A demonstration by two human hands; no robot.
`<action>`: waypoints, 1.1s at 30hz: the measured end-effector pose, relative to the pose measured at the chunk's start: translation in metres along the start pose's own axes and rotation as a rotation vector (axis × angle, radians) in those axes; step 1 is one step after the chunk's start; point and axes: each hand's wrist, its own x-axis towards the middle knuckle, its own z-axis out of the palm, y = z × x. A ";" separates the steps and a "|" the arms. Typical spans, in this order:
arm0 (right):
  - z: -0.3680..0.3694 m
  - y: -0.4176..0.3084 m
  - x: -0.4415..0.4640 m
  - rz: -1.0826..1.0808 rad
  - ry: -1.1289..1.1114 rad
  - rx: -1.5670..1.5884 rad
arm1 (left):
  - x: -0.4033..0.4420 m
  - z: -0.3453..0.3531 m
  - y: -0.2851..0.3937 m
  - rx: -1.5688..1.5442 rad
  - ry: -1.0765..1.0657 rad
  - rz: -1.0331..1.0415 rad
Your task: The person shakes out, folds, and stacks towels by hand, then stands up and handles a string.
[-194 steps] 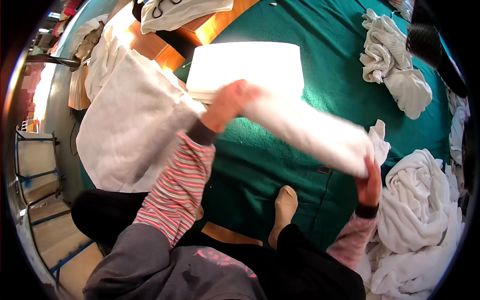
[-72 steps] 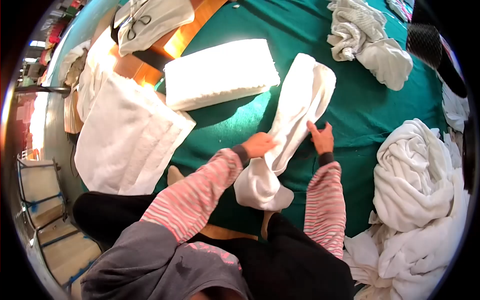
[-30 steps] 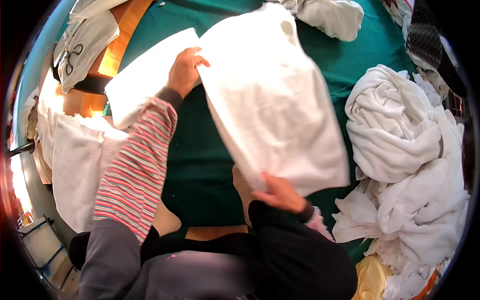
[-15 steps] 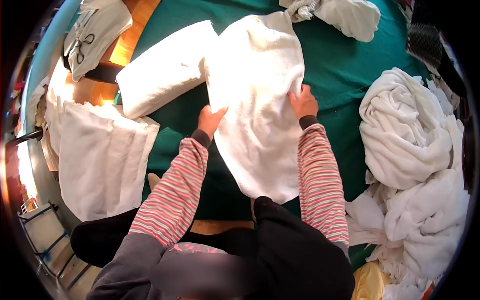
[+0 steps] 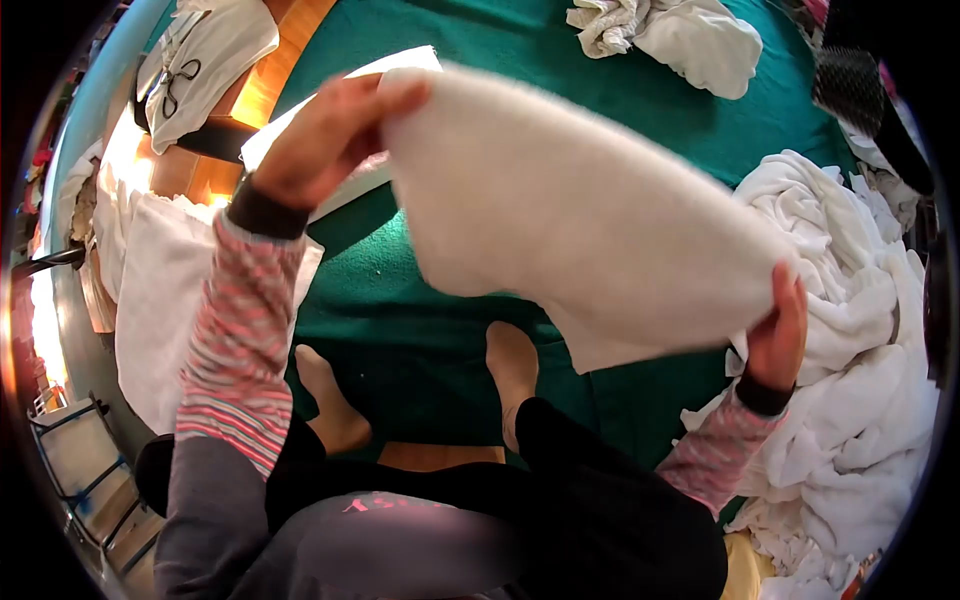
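A white cloth [image 5: 580,220] is stretched in the air between my two hands, over the green covering [image 5: 400,300]. My left hand [image 5: 335,130] is closed on its upper left corner, raised in front of a folded white stack [image 5: 412,62] that is partly hidden behind the hand and arm. Lower down at the right, my right hand [image 5: 780,330] pinches the cloth's right end. The cloth's lower edge hangs loose, slightly blurred.
A large heap of white cloth [image 5: 860,370] lies at the right, a smaller crumpled one [image 5: 700,45] at the top. Another white cloth [image 5: 160,300] lies at the left, near wooden boxes [image 5: 180,172] and dark-handled scissors [image 5: 178,85]. My feet [image 5: 512,365] rest on the green covering.
The white cloth, lying flat half a second ago, is now lifted and spread sideways. My left hand has moved up and left, my right hand down and right, each gripping an end.
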 end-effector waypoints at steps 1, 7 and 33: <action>0.001 -0.009 0.017 -0.015 -0.117 0.048 | 0.018 -0.003 0.005 0.026 -0.021 0.110; -0.008 -0.054 0.033 -0.229 -0.257 0.251 | 0.026 0.042 0.082 -0.054 0.237 0.519; -0.036 0.189 0.119 -0.158 0.130 -0.896 | 0.103 0.029 -0.201 1.186 0.423 0.370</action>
